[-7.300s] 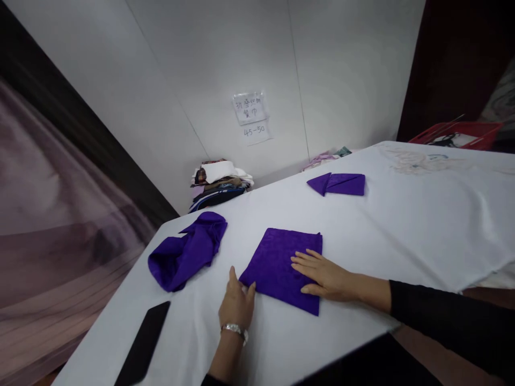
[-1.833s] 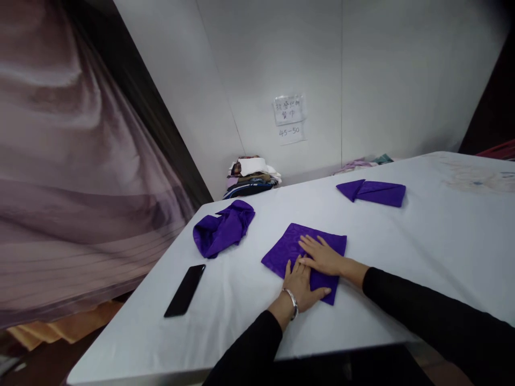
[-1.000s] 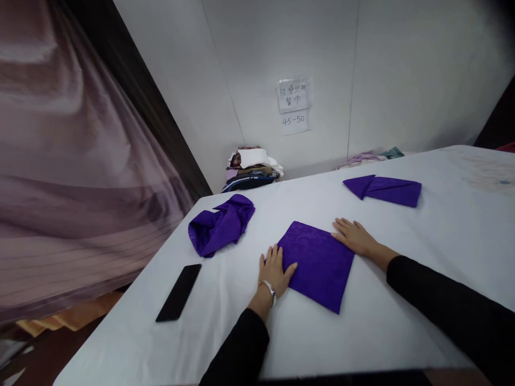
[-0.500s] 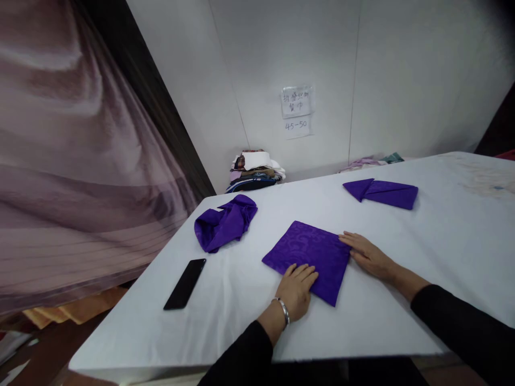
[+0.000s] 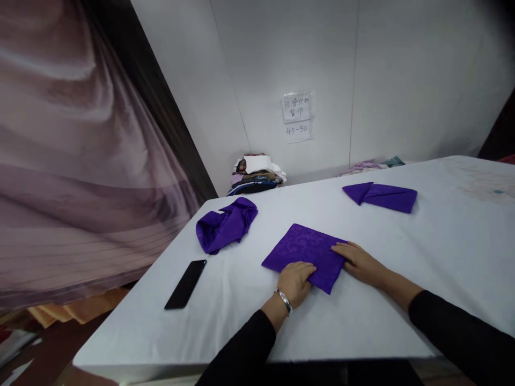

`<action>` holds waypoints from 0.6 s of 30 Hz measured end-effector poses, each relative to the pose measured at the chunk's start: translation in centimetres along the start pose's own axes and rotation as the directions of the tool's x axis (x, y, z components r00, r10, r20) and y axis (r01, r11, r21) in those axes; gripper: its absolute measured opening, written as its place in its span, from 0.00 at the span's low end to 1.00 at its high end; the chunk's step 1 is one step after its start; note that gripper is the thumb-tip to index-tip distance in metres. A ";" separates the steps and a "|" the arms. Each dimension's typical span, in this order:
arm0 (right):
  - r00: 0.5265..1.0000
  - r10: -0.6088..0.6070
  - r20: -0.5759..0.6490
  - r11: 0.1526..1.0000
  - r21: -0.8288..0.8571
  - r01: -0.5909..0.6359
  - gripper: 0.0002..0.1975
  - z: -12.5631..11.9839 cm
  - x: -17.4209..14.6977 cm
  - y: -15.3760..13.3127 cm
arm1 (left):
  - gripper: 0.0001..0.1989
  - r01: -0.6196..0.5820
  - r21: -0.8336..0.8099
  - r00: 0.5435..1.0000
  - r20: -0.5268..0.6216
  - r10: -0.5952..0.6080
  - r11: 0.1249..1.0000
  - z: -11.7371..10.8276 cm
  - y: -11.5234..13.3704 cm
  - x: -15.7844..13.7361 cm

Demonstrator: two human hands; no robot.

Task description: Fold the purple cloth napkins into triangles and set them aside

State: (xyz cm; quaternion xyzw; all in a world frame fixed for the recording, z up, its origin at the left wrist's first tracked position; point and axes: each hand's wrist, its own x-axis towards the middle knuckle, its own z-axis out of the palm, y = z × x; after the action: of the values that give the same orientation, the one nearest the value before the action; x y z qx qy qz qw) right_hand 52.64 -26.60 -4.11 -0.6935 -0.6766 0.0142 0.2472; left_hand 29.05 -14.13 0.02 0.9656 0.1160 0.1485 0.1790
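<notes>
A purple patterned cloth napkin (image 5: 303, 246), folded to a square, lies on the white-covered table in front of me. My left hand (image 5: 295, 283), with a silver bracelet at the wrist, grips its near edge, fingers on top and the thumb hidden. At the right edge, my right hand (image 5: 358, 261) has its fingers over the cloth, the thumb out of sight below. The near right corner of the napkin looks slightly raised. Further back on the right rests a second purple napkin (image 5: 388, 197), folded into a strip with a pointed end.
A crumpled purple cloth (image 5: 229, 225) lies at the left, with a black phone (image 5: 185, 284) nearer me. Behind the white table (image 5: 241, 316) are a stack of folded clothes (image 5: 257, 172) and more cloth (image 5: 368, 166). A pink curtain (image 5: 60, 161) hangs on the left.
My right hand has moved left and slightly down, farther over the napkin. My left fingers have curled more around the near edge, and the near right corner has shifted up.
</notes>
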 end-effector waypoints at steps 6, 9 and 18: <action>0.997 0.081 -0.002 0.996 -0.031 -0.081 0.24 -0.1 1.6 2.2 | 0.26 0.077 -0.062 0.997 -0.006 -0.077 0.995 0.2 0.1 -0.4; 0.994 0.108 -0.029 0.994 0.031 -0.107 0.21 -0.6 1.8 2.7 | 0.25 0.092 -0.101 0.995 -0.030 -0.096 0.991 -0.1 0.1 -0.2; 0.896 0.384 -0.223 0.833 0.501 -0.232 0.14 -6.0 0.0 0.8 | 0.15 0.032 -0.401 0.954 -0.261 -0.148 0.916 -4.8 2.0 1.7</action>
State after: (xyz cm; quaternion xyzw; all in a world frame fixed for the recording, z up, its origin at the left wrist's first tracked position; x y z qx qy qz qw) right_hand 55.52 -28.46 0.85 -0.7085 -0.4829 0.1044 0.5039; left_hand 29.37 -14.02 5.43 0.8720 0.1532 0.2983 0.3565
